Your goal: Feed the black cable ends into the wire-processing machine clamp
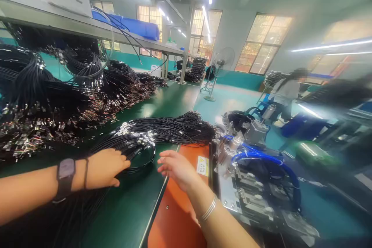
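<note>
A bundle of black cables (174, 128) with pale connectors lies across the green tabletop (130, 209), its near part curled into a loop. Over the near left side of that bundle is my left hand (106, 167), palm down, thumb apart from the fingers, with nothing visible in its grasp. It wears a dark watch. To the right of the loop, my right hand (177, 168) hovers over the edge of the orange machine base (177, 213). Its fingers are stretched toward the left and hold nothing. Whether the left fingertips touch the cables is unclear.
Large heaps of black cables (95, 93) fill the left side under a shelf (58, 25). A metal machine (241, 197) with blue tubes stands at the right. Farther back are a standing fan (222, 62) and a seated person (286, 89).
</note>
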Demonstrator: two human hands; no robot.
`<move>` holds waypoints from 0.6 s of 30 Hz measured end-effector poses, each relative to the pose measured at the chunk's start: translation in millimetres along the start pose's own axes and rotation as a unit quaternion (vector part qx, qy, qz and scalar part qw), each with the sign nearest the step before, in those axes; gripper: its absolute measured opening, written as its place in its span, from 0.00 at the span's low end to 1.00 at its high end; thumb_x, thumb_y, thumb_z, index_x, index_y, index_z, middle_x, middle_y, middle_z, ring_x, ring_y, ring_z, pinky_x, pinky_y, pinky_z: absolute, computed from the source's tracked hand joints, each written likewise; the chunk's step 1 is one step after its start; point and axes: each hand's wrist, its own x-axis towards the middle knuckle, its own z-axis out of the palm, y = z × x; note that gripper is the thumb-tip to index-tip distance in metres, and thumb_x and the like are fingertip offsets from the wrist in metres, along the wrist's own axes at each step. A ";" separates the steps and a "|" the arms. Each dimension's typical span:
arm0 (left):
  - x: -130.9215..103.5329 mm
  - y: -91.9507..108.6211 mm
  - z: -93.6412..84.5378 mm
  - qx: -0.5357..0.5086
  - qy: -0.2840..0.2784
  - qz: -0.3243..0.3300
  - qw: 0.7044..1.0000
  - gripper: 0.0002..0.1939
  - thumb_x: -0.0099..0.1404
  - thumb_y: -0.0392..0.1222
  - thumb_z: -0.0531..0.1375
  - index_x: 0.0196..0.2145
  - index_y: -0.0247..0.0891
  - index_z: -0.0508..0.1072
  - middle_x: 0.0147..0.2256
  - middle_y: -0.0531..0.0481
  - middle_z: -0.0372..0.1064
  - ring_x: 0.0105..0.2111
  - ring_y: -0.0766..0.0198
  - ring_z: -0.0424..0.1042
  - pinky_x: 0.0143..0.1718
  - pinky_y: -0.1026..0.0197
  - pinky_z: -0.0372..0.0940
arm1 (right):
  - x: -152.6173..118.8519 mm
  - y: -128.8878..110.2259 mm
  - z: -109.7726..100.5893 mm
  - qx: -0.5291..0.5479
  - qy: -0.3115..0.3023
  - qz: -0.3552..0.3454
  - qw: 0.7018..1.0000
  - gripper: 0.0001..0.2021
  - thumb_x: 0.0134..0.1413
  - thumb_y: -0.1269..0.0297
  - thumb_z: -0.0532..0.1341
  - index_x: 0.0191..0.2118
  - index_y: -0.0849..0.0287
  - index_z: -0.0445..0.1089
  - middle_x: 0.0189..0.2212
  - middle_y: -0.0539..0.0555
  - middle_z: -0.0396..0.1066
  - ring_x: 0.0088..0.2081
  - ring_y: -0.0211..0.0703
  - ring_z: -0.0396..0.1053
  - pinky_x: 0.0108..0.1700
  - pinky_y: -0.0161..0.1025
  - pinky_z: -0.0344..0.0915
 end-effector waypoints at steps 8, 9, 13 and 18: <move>27.9 73.3 -23.3 -0.268 -0.113 0.003 0.957 0.15 0.63 0.51 0.49 0.26 0.38 0.64 0.26 0.49 0.72 0.25 0.59 0.72 0.31 0.55 0.68 | -52.8 42.3 7.4 0.153 -0.033 0.002 0.988 0.22 0.40 0.52 0.70 0.37 0.64 0.69 0.31 0.54 0.73 0.31 0.36 0.71 0.35 0.32 0.62; 32.4 88.3 -27.4 -0.303 -0.109 0.007 0.947 0.18 0.66 0.50 0.45 0.27 0.37 0.65 0.28 0.49 0.72 0.28 0.61 0.73 0.33 0.57 0.69 | -58.0 47.3 12.1 0.199 -0.046 -0.008 0.979 0.24 0.41 0.49 0.69 0.39 0.64 0.69 0.34 0.56 0.73 0.34 0.37 0.72 0.37 0.32 0.63; 45.2 141.5 -24.1 -0.380 -0.075 0.012 0.922 0.19 0.69 0.53 0.48 0.39 0.33 0.68 0.38 0.47 0.71 0.36 0.64 0.72 0.38 0.57 0.69 | -76.6 57.1 22.5 0.303 -0.059 -0.012 0.951 0.30 0.41 0.45 0.67 0.47 0.60 0.67 0.41 0.59 0.74 0.42 0.49 0.74 0.41 0.42 0.68; 52.7 156.4 -2.0 -0.304 -0.056 0.050 0.950 0.17 0.67 0.50 0.54 0.45 0.33 0.68 0.41 0.46 0.70 0.38 0.63 0.71 0.39 0.55 0.70 | -98.7 60.6 -15.0 0.348 0.044 -0.037 0.936 0.23 0.40 0.59 0.69 0.44 0.62 0.68 0.34 0.56 0.75 0.33 0.42 0.75 0.33 0.35 0.71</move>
